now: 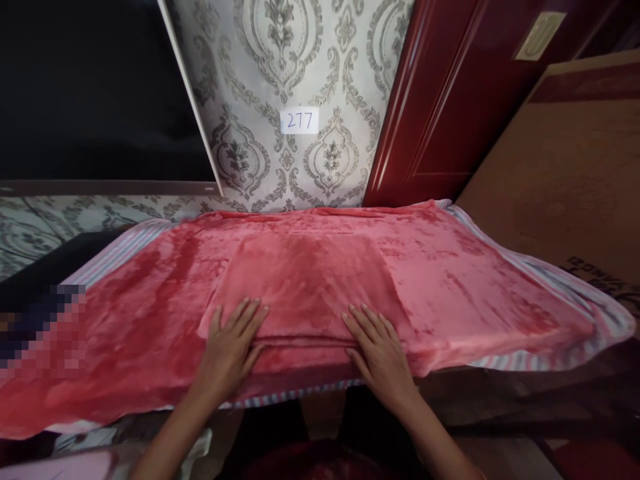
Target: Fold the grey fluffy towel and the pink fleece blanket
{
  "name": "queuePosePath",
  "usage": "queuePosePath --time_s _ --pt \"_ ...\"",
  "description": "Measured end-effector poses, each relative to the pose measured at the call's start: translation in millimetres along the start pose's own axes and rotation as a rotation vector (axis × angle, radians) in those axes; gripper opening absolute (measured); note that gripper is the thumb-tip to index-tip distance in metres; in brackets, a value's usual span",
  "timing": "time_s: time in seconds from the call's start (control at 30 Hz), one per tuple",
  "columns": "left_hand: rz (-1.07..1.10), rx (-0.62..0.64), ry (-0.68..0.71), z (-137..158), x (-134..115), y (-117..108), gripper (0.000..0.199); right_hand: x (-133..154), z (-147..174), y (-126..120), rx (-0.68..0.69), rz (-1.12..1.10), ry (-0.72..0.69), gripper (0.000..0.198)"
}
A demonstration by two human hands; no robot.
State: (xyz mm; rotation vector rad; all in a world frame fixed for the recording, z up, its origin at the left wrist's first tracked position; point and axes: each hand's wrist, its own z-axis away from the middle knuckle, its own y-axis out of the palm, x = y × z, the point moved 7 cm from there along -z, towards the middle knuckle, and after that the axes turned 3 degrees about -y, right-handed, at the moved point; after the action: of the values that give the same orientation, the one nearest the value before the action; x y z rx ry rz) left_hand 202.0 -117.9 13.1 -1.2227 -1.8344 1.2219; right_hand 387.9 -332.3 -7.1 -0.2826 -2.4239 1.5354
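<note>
A pink plush cloth (pixel 310 280), folded into a flat rectangle, lies on a larger pink plush blanket (pixel 465 280) with a striped border. My left hand (pixel 233 347) rests on the left part of the cloth's near edge, fingers stretched out and thumb pointing inward. On the right part of that same edge lies my right hand (pixel 377 347), its fingers also extended flat. Both thumbs are by the near fold, where stacked layers show. Whether a thumb reaches under the fold, I cannot tell.
Behind the blanket is a patterned wall with a paper label (pixel 299 121) reading 277. A dark screen (pixel 100 93) stands at the back left. To the right are a dark red door panel (pixel 440 100) and a large cardboard box (pixel 565 160).
</note>
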Motion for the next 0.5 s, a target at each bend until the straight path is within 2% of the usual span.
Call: queuePosePath --time_s 0.1,0.2,0.37,0.5 --pt "-0.025 -0.024 -0.081 10 37 -2 0.06 -11 9 0 -0.023 0.02 0.015 0.055" --pt "0.034 -0.051 -0.116 17 58 -3 0.064 -30 14 -3 -0.078 0.04 0.056 0.058" --pt "0.12 -0.15 -0.133 22 61 -1 0.065 -58 22 -8 -0.243 -0.076 0.102 0.077" --pt "0.152 -0.19 -0.161 22 59 -1 0.065 -63 25 -2 -0.258 -0.19 0.101 0.091"
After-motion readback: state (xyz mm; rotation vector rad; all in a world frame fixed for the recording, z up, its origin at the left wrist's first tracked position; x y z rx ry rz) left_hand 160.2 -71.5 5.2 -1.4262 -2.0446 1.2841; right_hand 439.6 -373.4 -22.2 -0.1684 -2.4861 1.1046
